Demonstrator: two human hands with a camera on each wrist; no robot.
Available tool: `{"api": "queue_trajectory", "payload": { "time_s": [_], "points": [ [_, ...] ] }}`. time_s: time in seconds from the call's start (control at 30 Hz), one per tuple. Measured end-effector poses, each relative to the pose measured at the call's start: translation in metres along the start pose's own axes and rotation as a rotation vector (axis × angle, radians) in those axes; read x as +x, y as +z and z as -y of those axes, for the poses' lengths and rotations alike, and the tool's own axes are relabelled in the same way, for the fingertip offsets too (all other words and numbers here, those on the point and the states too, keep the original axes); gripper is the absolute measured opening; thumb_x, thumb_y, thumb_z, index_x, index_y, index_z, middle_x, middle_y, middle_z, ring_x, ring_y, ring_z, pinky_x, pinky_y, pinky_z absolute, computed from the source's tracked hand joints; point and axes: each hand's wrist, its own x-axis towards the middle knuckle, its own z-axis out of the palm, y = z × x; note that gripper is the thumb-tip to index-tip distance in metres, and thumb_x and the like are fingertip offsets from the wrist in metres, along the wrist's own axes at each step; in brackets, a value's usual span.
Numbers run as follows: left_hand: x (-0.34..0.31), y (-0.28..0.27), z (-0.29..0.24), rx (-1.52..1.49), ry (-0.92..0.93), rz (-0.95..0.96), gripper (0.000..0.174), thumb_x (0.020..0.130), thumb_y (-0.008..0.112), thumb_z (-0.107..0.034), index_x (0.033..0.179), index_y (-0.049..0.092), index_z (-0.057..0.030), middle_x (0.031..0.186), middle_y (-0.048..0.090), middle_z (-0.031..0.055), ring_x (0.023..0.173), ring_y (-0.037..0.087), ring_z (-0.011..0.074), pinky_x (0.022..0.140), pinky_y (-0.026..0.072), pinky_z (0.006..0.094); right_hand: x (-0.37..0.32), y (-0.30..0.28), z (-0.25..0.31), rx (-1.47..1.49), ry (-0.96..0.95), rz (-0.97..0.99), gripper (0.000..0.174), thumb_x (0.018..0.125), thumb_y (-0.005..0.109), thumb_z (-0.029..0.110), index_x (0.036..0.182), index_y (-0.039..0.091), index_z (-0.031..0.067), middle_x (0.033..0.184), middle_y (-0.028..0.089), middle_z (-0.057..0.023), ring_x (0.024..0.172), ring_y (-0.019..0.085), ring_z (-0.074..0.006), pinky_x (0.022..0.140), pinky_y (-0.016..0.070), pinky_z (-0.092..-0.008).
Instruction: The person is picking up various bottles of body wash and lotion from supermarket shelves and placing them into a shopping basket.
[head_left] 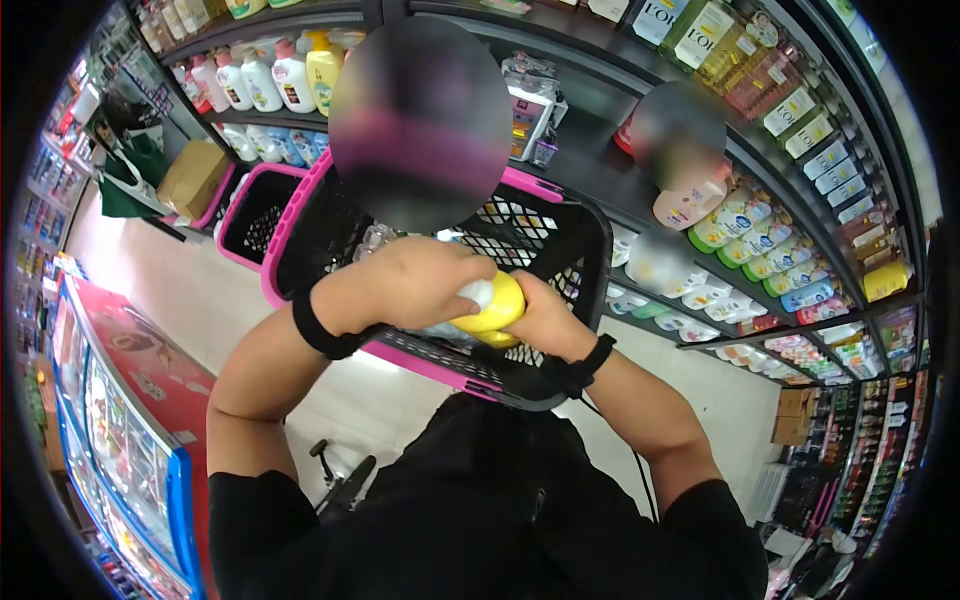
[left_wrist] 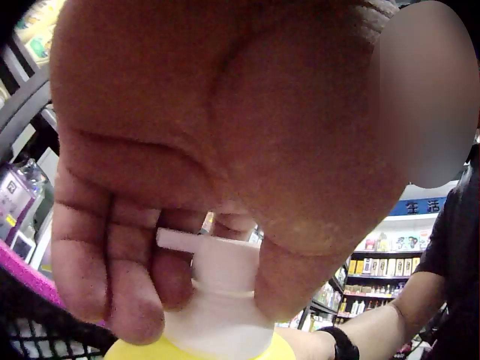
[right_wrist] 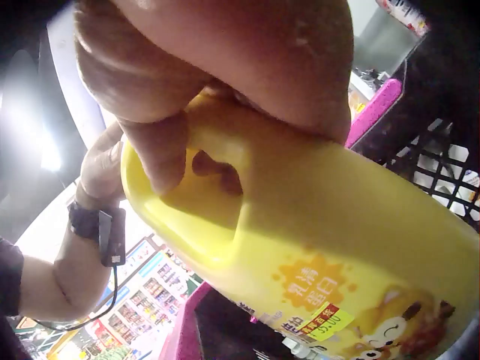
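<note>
A yellow bottle (head_left: 497, 303) with a white pump top is held between both hands over a black and pink basket (head_left: 583, 232). My left hand (head_left: 415, 283) is curled round the white pump; in the left wrist view the fingers of the left hand (left_wrist: 217, 142) surround the pump (left_wrist: 225, 277). My right hand (head_left: 550, 318) grips the bottle's upper part. The right wrist view shows the right hand (right_wrist: 217, 67) at the handle of the bottle (right_wrist: 322, 217), which has a cartoon picture and a price sticker. Some clear-wrapped items lie in the basket, partly hidden by the left forearm.
Shelves of bottles (head_left: 292, 78) stand ahead and at the right, with a dark shelf edge (head_left: 590, 170) beyond the basket. A second basket (head_left: 262, 212) and a cardboard box (head_left: 194, 178) are at the left. A red and blue freezer (head_left: 140, 390) stands at the lower left.
</note>
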Motion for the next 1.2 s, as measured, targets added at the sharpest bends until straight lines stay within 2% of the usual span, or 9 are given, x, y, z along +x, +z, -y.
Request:
{"api": "queue_trajectory", "payload": {
  "time_s": [0.1, 0.2, 0.23, 0.33, 0.6, 0.77, 1.03, 1.1, 1.2],
  "points": [
    [0.009, 0.013, 0.010, 0.068, 0.052, 0.094, 0.033, 0.086, 0.072, -0.029, 0.111, 0.064, -0.0088, 0.098, 0.069, 0.0139, 0.088, 0.069, 0.0360, 0.076, 0.0540, 0.0463, -0.008, 0.001, -0.002, -0.025, 0.039, 0.013, 0.058, 0.077, 0.083, 0.014, 0.127, 0.056, 0.0008, 0.115, 0.068, -0.0166, 0.106, 0.067, -0.0286, 0.091, 0.0527, -0.0367],
    [0.021, 0.038, 0.021, 0.142, 0.113, 0.181, 0.032, 0.088, 0.070, -0.031, 0.111, 0.064, -0.0087, 0.095, 0.070, 0.0144, 0.088, 0.069, 0.0357, 0.075, 0.0540, 0.0463, -0.023, -0.005, -0.008, -0.301, 0.097, 0.063, 0.064, 0.079, 0.081, 0.021, 0.133, 0.052, 0.0012, 0.119, 0.066, -0.0199, 0.111, 0.065, -0.0343, 0.095, 0.0513, -0.0397],
    [0.025, 0.047, 0.027, 0.157, 0.138, 0.198, 0.032, 0.088, 0.069, -0.031, 0.111, 0.064, -0.0086, 0.093, 0.070, 0.0148, 0.087, 0.069, 0.0361, 0.074, 0.0539, 0.0467, -0.030, -0.004, -0.019, -0.261, 0.087, 0.061, 0.063, 0.082, 0.079, 0.019, 0.134, 0.050, -0.0017, 0.123, 0.062, -0.0222, 0.116, 0.061, -0.0359, 0.102, 0.0475, -0.0405],
    [0.040, 0.082, 0.045, 0.219, 0.125, 0.330, 0.032, 0.088, 0.069, -0.031, 0.111, 0.064, -0.0086, 0.087, 0.070, 0.0161, 0.084, 0.069, 0.0373, 0.071, 0.0538, 0.0483, -0.057, -0.010, -0.025, -0.322, 0.039, -0.078, 0.062, 0.082, 0.076, 0.020, 0.135, 0.049, 0.0011, 0.129, 0.059, -0.0239, 0.120, 0.057, -0.0406, 0.102, 0.0468, -0.0435],
    [0.051, 0.162, 0.113, 0.301, 0.033, 0.528, 0.033, 0.087, 0.067, -0.031, 0.111, 0.063, -0.0083, 0.083, 0.070, 0.0175, 0.082, 0.069, 0.0394, 0.071, 0.0540, 0.0521, -0.111, -0.005, -0.040, -0.640, -0.273, -0.332, 0.042, 0.076, 0.076, 0.011, 0.115, 0.063, 0.0025, 0.119, 0.060, -0.0130, 0.119, 0.055, -0.0332, 0.102, 0.0457, -0.0418],
    [0.051, 0.190, 0.145, 0.409, -0.074, 0.658, 0.031, 0.089, 0.064, -0.031, 0.109, 0.060, -0.0074, 0.087, 0.072, 0.0169, 0.082, 0.069, 0.0397, 0.072, 0.0535, 0.0525, -0.111, 0.001, -0.051, -0.641, -0.285, -0.411, 0.033, 0.076, 0.075, 0.011, 0.107, 0.066, 0.0042, 0.114, 0.062, -0.0104, 0.117, 0.057, -0.0320, 0.101, 0.0462, -0.0416],
    [0.041, 0.224, 0.155, 0.480, -0.104, 0.665, 0.020, 0.091, 0.055, -0.013, 0.109, 0.063, -0.0078, 0.098, 0.074, 0.0161, 0.092, 0.073, 0.0341, 0.074, 0.0569, 0.0458, -0.111, 0.004, -0.057, -0.642, -0.303, -0.432, 0.026, 0.078, 0.072, 0.012, 0.102, 0.067, 0.0048, 0.109, 0.063, -0.0100, 0.114, 0.058, -0.0314, 0.100, 0.0471, -0.0419],
    [0.036, 0.228, 0.160, 0.453, -0.052, 0.607, 0.019, 0.090, 0.055, -0.013, 0.104, 0.065, -0.0078, 0.091, 0.074, 0.0162, 0.084, 0.073, 0.0343, 0.070, 0.0562, 0.0472, -0.112, 0.004, -0.056, -0.658, -0.297, -0.430, 0.024, 0.079, 0.069, 0.012, 0.102, 0.067, 0.0053, 0.108, 0.064, -0.0101, 0.115, 0.058, -0.0312, 0.102, 0.0463, -0.0428],
    [0.028, 0.223, 0.157, 0.406, -0.066, 0.532, 0.020, 0.090, 0.054, -0.016, 0.101, 0.068, -0.0069, 0.094, 0.074, 0.0172, 0.083, 0.073, 0.0328, 0.071, 0.0553, 0.0501, -0.107, 0.002, -0.066, -0.672, -0.451, -0.400, 0.019, 0.076, 0.064, 0.015, 0.092, 0.065, 0.0031, 0.096, 0.061, -0.0123, 0.098, 0.059, -0.0330, 0.088, 0.0493, -0.0446]
  ]
}}
